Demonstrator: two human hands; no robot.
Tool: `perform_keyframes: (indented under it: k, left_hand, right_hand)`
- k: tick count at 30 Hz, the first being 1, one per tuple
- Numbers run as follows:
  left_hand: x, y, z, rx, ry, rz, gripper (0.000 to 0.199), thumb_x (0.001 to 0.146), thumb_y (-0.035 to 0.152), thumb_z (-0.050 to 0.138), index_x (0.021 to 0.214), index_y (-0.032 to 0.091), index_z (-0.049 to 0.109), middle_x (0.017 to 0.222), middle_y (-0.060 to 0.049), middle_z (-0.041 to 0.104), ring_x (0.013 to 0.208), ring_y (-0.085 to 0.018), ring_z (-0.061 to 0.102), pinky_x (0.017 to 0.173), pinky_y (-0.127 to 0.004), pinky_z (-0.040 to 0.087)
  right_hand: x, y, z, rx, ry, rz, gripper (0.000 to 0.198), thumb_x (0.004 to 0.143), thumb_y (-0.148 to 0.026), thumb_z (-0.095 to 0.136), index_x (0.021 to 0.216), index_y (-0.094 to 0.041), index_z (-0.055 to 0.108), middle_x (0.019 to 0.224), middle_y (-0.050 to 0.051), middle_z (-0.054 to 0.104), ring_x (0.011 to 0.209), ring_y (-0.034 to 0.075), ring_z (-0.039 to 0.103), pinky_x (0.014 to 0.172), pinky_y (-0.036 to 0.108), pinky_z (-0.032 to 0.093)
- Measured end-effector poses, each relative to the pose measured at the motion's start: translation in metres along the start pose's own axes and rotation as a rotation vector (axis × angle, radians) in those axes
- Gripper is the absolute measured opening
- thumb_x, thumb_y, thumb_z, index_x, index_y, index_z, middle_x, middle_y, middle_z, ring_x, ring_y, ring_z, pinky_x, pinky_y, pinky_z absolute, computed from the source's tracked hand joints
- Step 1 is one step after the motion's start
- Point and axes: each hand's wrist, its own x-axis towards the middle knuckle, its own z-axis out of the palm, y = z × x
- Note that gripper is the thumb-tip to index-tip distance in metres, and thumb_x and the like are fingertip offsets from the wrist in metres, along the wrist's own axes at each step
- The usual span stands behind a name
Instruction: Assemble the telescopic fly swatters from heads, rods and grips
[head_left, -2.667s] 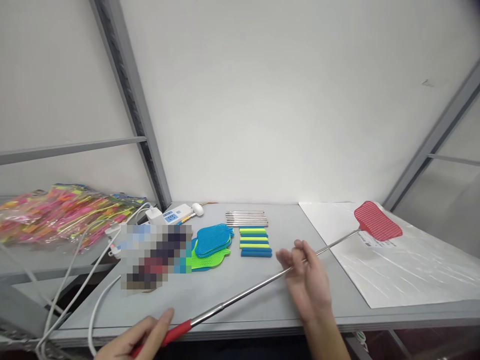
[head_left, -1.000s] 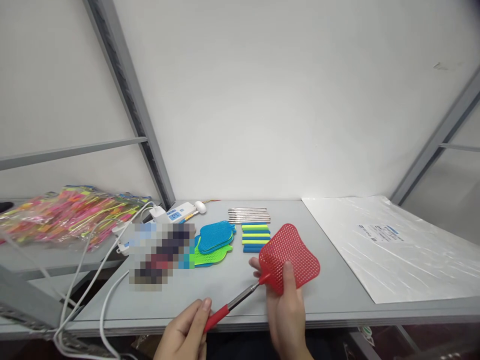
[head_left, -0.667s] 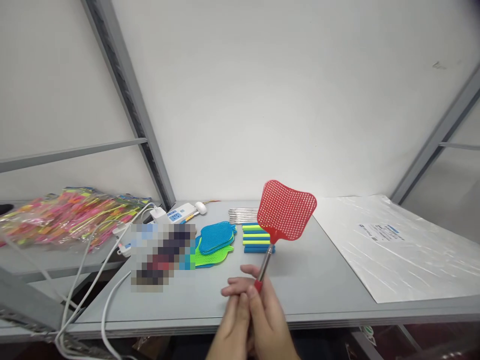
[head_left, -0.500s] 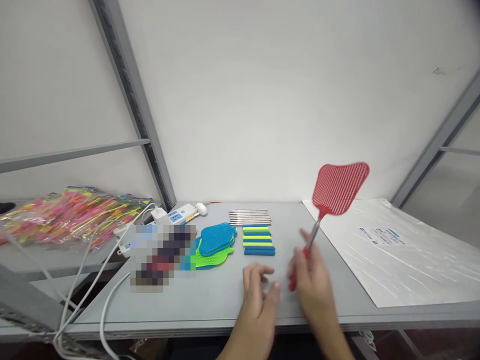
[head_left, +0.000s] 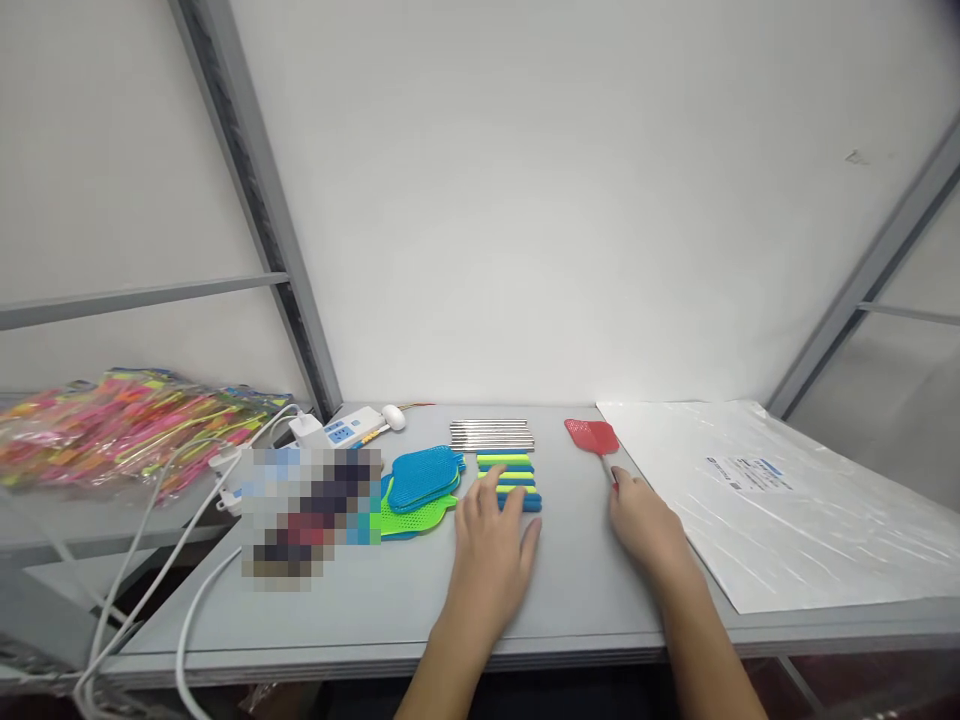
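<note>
A red fly swatter (head_left: pixel 591 436) lies low over the grey tabletop, its handle inside my right hand (head_left: pixel 643 520), which is closed around it. My left hand (head_left: pixel 491 545) has its fingers apart over a row of blue and yellow-green handle tubes (head_left: pixel 512 503); whether the fingertips touch them I cannot tell. Behind the tubes several thin metal rods (head_left: pixel 491 434) lie side by side. Left of my left hand is a pile of perforated swatter heads, with a blue head (head_left: pixel 426 478) on top and a green head (head_left: pixel 412 518) beneath.
A white plastic-wrapped sheet (head_left: pixel 810 520) covers the table's right side. At left are a power strip (head_left: pixel 346 428), a white mouse-shaped item (head_left: pixel 393 417), white cables (head_left: pixel 169 540) and bagged colourful items (head_left: pixel 127 430). A pixelated patch hides part of the left tabletop. Metal frame posts (head_left: pixel 262 200) rise at both sides.
My right hand has brought the red swatter down from upright to near the tabletop, tipped away from me. My left hand has moved forward, from the table's front to over the tubes.
</note>
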Motion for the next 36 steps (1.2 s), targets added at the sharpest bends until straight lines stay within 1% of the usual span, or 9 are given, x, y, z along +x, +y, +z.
perform_keyframes:
  k: [5,10,13,15,18,21,24,29,36]
  left_hand:
    - [-0.014,-0.013,-0.004,0.013,-0.105,0.004,0.023,0.092,0.028,0.049,0.111,0.023,0.06,0.142,-0.011,0.041,0.131,-0.034,0.035,0.106,-0.059,0.029]
    - [-0.014,-0.01,-0.002,0.021,-0.094,-0.009,0.022,0.091,0.028,0.05,0.111,0.024,0.061,0.143,-0.011,0.042,0.133,-0.034,0.034,0.109,-0.064,0.022]
    - [-0.016,-0.01,0.001,0.017,-0.104,-0.025,0.023,0.091,0.03,0.05,0.111,0.024,0.061,0.142,-0.011,0.044,0.133,-0.035,0.034,0.108,-0.067,0.02]
    - [-0.017,-0.011,0.002,0.0,-0.11,-0.021,0.023,0.093,0.032,0.049,0.111,0.025,0.061,0.142,-0.01,0.045,0.133,-0.035,0.034,0.109,-0.068,0.018]
    - [-0.018,-0.012,0.002,-0.04,-0.114,-0.01,0.024,0.094,0.034,0.047,0.112,0.026,0.06,0.139,-0.007,0.05,0.131,-0.033,0.037,0.109,-0.069,0.016]
    - [-0.018,-0.011,0.0,-0.069,-0.11,-0.02,0.023,0.095,0.035,0.046,0.111,0.026,0.06,0.132,-0.006,0.055,0.128,-0.031,0.04,0.11,-0.068,0.014]
    - [-0.018,-0.012,0.0,-0.092,-0.108,-0.044,0.024,0.096,0.039,0.044,0.109,0.026,0.06,0.13,-0.005,0.056,0.127,-0.03,0.041,0.111,-0.067,0.014]
    - [-0.017,-0.014,0.003,-0.132,-0.156,-0.056,0.028,0.095,0.044,0.046,0.111,0.027,0.06,0.131,-0.007,0.056,0.128,-0.031,0.042,0.11,-0.069,0.015]
    - [-0.019,-0.017,0.005,-0.179,-0.18,-0.062,0.026,0.092,0.044,0.049,0.106,0.026,0.061,0.12,-0.005,0.061,0.112,-0.028,0.051,0.11,-0.069,0.015]
  right_hand:
    - [0.002,0.002,0.008,-0.048,-0.02,-0.001,0.049,0.096,-0.029,0.027,0.138,-0.015,0.047,0.107,0.018,0.056,0.088,0.029,0.063,0.075,0.042,0.046]
    - [-0.003,-0.002,0.005,-0.033,0.015,-0.017,0.054,0.097,-0.037,0.027,0.138,-0.006,0.044,0.114,0.021,0.05,0.092,0.03,0.063,0.078,0.04,0.047]
    - [0.003,-0.018,-0.006,-0.021,0.024,-0.113,0.05,0.098,-0.034,0.027,0.137,-0.009,0.046,0.118,0.02,0.049,0.098,0.03,0.062,0.08,0.039,0.047]
    - [0.019,-0.04,-0.015,-0.016,0.002,-0.227,0.046,0.099,-0.031,0.026,0.137,-0.016,0.048,0.124,0.018,0.05,0.103,0.028,0.061,0.083,0.038,0.047]
    - [0.058,-0.086,-0.019,-0.021,-0.082,-0.432,0.04,0.101,-0.029,0.03,0.132,-0.022,0.054,0.125,0.013,0.055,0.108,0.024,0.059,0.09,0.036,0.046]
    - [0.106,-0.132,-0.007,-0.056,-0.168,-0.583,0.031,0.095,-0.036,0.053,0.122,-0.019,0.058,0.124,0.009,0.058,0.105,0.021,0.06,0.09,0.042,0.05]
    - [0.145,-0.159,0.016,-0.113,-0.227,-0.65,0.032,0.093,-0.035,0.058,0.121,-0.018,0.057,0.123,0.009,0.058,0.102,0.021,0.061,0.086,0.042,0.052]
    - [0.181,-0.168,0.045,-0.182,-0.351,-0.749,0.031,0.094,-0.035,0.056,0.121,-0.019,0.058,0.123,0.009,0.058,0.102,0.021,0.061,0.086,0.042,0.053]
    - [0.199,-0.163,0.05,-0.205,-0.464,-0.842,0.031,0.094,-0.036,0.056,0.119,-0.019,0.059,0.122,0.008,0.059,0.101,0.021,0.061,0.086,0.041,0.053]
